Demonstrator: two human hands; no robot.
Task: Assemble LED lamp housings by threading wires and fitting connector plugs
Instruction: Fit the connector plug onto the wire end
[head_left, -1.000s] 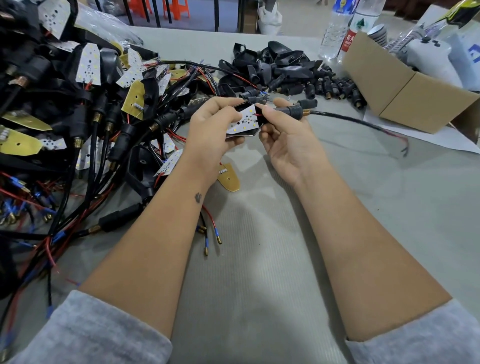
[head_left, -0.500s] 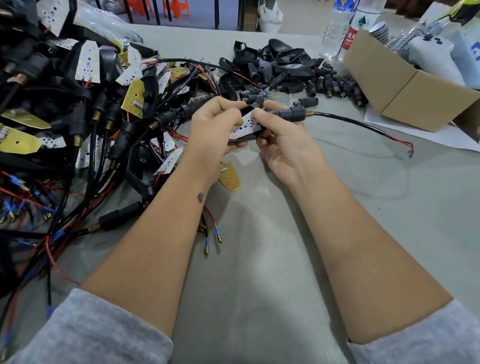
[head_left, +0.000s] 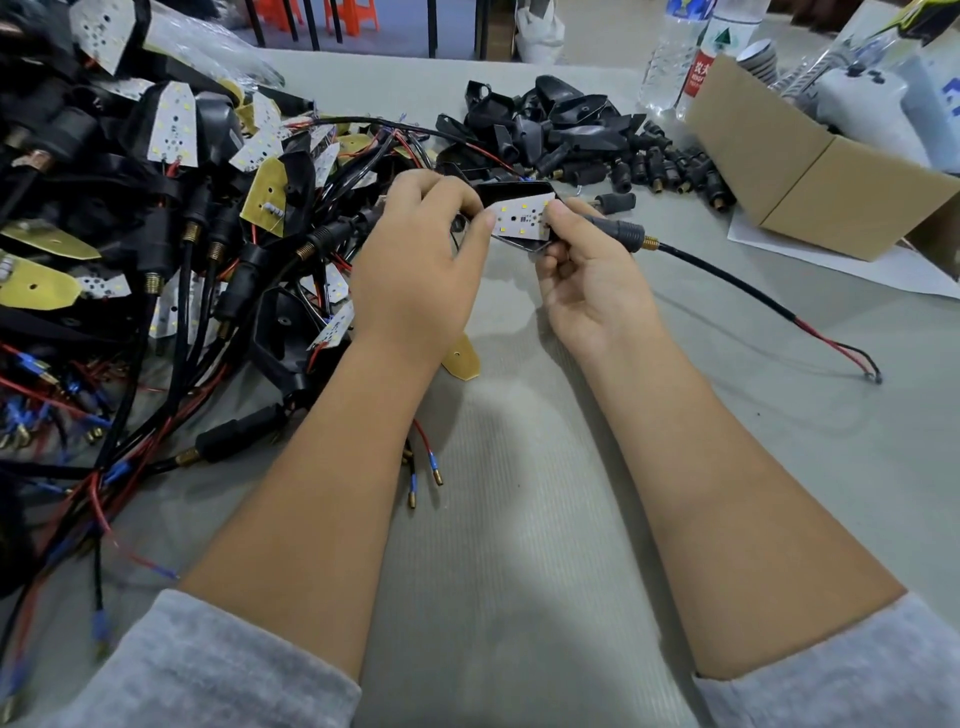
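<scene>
A black lamp housing (head_left: 514, 191) with a white LED board (head_left: 521, 216) lying in it is held between both hands above the table. My left hand (head_left: 415, 270) grips the housing's left end, thumb tip on the board. My right hand (head_left: 587, 275) pinches the right end where the black connector plug (head_left: 615, 228) with a brass tip joins it. A black cable (head_left: 727, 278) runs from the plug to the right and ends in bare red and black wires (head_left: 852, 361) on the table.
A big heap of wired lamp units (head_left: 171, 234) fills the left side. Empty black housings and plugs (head_left: 582, 140) lie behind the hands. A cardboard box (head_left: 810, 171) and water bottles (head_left: 691, 57) stand at back right. A loose yellow board (head_left: 462, 356) lies under my left wrist.
The LED board has turned to face up and now lies in the housing. My right hand shifted along the plug, and the cable's free end swung lower on the table.
</scene>
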